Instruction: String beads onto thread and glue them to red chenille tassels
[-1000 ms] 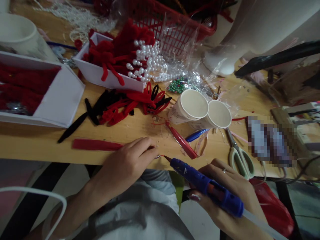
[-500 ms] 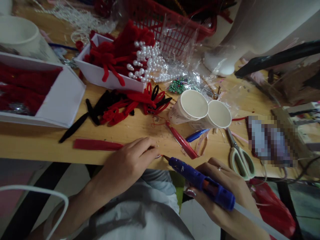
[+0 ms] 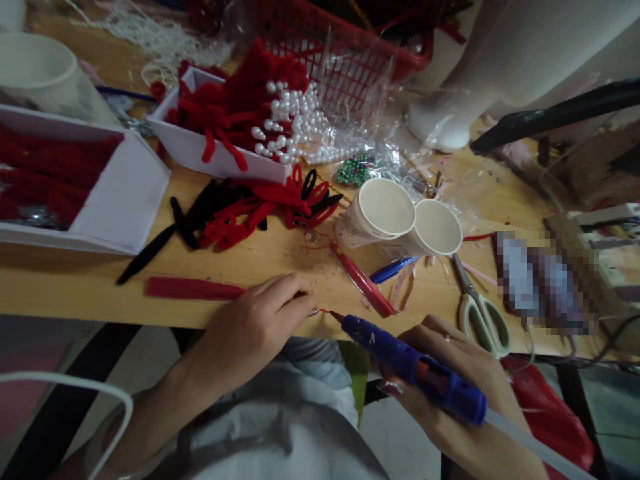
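Bits and bobs crowd the wooden table (image 3: 100,287), with a red basket (image 3: 345,73) at the back. By the near edge, the left hand (image 3: 263,320) has its thumb and fingers pinched on a thin red bit (image 3: 324,311). Most of that bit is hidden, so I can't tell what it is. The right hand (image 3: 475,377) is wrapped round a blue glue gun (image 3: 415,370). Its brown tip is right by the red bit; I can't tell if they touch. A cloudy stick (image 3: 530,443) pokes out of its back end. One flat red strip (image 3: 193,288) lies on the table, running up to the left hand. Two paper cups (image 3: 387,207) stand past the hands. Scissors (image 3: 483,320) lie near the right hand. White pearls (image 3: 295,113) sit by a white box (image 3: 180,137) of red fuzzy things.
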Demonstrator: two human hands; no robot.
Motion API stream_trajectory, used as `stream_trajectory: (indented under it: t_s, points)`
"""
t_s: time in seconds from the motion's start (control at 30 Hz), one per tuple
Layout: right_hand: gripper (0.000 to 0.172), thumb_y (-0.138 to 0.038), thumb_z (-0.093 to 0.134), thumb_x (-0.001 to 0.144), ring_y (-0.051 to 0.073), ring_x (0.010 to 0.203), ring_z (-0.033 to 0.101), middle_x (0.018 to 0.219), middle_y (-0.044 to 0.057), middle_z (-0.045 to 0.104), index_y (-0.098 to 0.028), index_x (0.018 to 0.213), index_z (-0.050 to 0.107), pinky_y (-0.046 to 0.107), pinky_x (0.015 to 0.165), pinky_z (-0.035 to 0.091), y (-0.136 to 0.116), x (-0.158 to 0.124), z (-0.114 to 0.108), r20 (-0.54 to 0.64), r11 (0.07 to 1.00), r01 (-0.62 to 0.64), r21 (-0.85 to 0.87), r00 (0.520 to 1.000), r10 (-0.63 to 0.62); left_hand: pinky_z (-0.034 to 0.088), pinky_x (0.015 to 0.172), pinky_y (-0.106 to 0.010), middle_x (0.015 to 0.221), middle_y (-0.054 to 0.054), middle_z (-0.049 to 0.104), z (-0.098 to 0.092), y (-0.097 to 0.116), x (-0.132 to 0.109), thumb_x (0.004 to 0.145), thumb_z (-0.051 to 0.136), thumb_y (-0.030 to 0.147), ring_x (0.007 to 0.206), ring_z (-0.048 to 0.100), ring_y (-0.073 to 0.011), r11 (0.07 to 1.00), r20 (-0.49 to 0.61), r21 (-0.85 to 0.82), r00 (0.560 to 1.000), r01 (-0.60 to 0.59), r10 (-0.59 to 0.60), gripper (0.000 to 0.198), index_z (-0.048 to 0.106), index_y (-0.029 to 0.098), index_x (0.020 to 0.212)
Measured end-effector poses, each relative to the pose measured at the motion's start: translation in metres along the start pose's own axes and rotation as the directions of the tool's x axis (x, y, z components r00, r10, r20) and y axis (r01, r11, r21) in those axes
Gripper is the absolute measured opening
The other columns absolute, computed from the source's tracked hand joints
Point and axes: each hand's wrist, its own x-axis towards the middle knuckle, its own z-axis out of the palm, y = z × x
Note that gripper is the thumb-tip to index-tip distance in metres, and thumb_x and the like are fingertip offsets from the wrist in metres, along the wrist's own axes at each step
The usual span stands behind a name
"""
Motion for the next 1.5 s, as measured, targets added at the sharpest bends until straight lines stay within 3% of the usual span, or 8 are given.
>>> stream_trajectory:
  t_s: [0.13, 0.3, 0.5, 0.63, 1.0, 1.27, 1.4, 1.5]
  points:
    - [0.032, -0.049, 0.069, 0.089, 0.017, 0.059, 0.055, 0.065, 0.001, 0.058, -0.021, 0.077, 0.061, 0.028, 0.051, 0.039, -0.001, 0.003, 0.001, 0.006, 0.999, 0.034, 0.004, 0.999, -0.034, 0.062, 0.080, -0.037, 0.097, -0.010, 0.069, -0.001, 0.000, 0.000, 0.103, 0.044, 0.014, 0.092, 0.070, -0.0223, 1.000, -0.012, 0.016, 1.000, -0.006, 0.006, 0.025, 0.069, 0.011, 0.099]
    - [0.040, -0.058, 0.063, 0.092, 0.019, 0.062, 0.055, 0.068, 0.001, 0.057, -0.021, 0.076, 0.061, 0.030, 0.055, 0.038, -0.003, -0.001, 0.003, -0.029, 0.997, -0.067, 0.032, 0.997, 0.068, 0.062, 0.080, -0.037, 0.097, -0.010, 0.069, -0.001, 0.001, 0.000, 0.103, 0.044, 0.013, 0.091, 0.070, -0.0224, 1.000, -0.008, 0.008, 1.000, 0.003, -0.003, 0.025, 0.069, 0.011, 0.097]
    - [0.028, -0.046, 0.066, 0.091, 0.018, 0.061, 0.054, 0.067, 0.000, 0.058, -0.022, 0.078, 0.060, 0.029, 0.054, 0.037, -0.002, -0.001, 0.005, 0.000, 0.999, -0.004, 0.046, 1.000, 0.004, 0.062, 0.080, -0.038, 0.097, -0.010, 0.069, -0.001, 0.000, 0.000, 0.103, 0.045, 0.014, 0.091, 0.070, -0.0231, 1.000, -0.006, 0.021, 1.000, -0.013, 0.013, 0.026, 0.070, 0.010, 0.098]
    - [0.033, -0.051, 0.065, 0.091, 0.018, 0.061, 0.054, 0.068, 0.001, 0.057, -0.022, 0.077, 0.061, 0.030, 0.055, 0.037, -0.002, -0.002, 0.003, -0.038, 0.998, -0.059, 0.027, 0.997, 0.060, 0.062, 0.080, -0.038, 0.099, -0.011, 0.070, -0.001, 0.000, -0.001, 0.103, 0.046, 0.013, 0.093, 0.070, -0.0235, 1.000, 0.000, 0.010, 1.000, -0.004, 0.004, 0.025, 0.070, 0.010, 0.098]
    - [0.035, -0.053, 0.062, 0.092, 0.018, 0.062, 0.053, 0.067, 0.000, 0.056, -0.021, 0.077, 0.060, 0.030, 0.055, 0.037, 0.000, -0.006, 0.004, -0.047, 0.998, -0.053, 0.015, 0.997, 0.054, 0.061, 0.080, -0.036, 0.097, -0.009, 0.069, 0.001, 0.000, -0.002, 0.102, 0.047, 0.013, 0.091, 0.070, -0.0215, 1.000, -0.016, 0.026, 1.000, 0.000, 0.001, 0.023, 0.070, 0.012, 0.098]
    - [0.029, -0.044, 0.069, 0.089, 0.018, 0.059, 0.058, 0.066, 0.001, 0.059, -0.021, 0.075, 0.059, 0.027, 0.051, 0.042, 0.003, -0.007, -0.006, 0.028, 0.997, 0.007, -0.071, 1.000, -0.005, 0.063, 0.085, -0.035, 0.098, -0.008, 0.069, 0.004, -0.003, -0.006, 0.103, 0.044, 0.013, 0.095, 0.069, -0.0197, 1.000, -0.015, 0.017, 1.000, -0.006, 0.006, 0.026, 0.069, 0.015, 0.100]
    - [0.027, -0.043, 0.071, 0.088, 0.018, 0.061, 0.061, 0.069, 0.002, 0.063, -0.021, 0.077, 0.062, 0.027, 0.053, 0.045, 0.008, -0.020, -0.018, -0.035, 0.997, -0.007, -0.083, 0.999, 0.004, 0.064, 0.086, -0.032, 0.098, -0.005, 0.070, 0.009, -0.007, -0.010, 0.103, 0.044, 0.015, 0.092, 0.070, -0.0173, 0.997, -0.050, -0.077, 0.999, 0.017, -0.021, 0.025, 0.069, 0.021, 0.103]
    - [0.034, -0.054, 0.070, 0.088, 0.017, 0.058, 0.061, 0.069, 0.001, 0.064, -0.021, 0.080, 0.065, 0.026, 0.053, 0.045, 0.007, -0.025, -0.022, -0.112, 1.000, 0.005, -0.001, 0.994, -0.005, 0.065, 0.085, -0.029, 0.098, -0.004, 0.071, 0.011, -0.010, -0.011, 0.103, 0.043, 0.014, 0.090, 0.072, -0.0165, 0.991, -0.055, -0.133, 0.998, 0.019, -0.027, 0.027, 0.068, 0.023, 0.105]
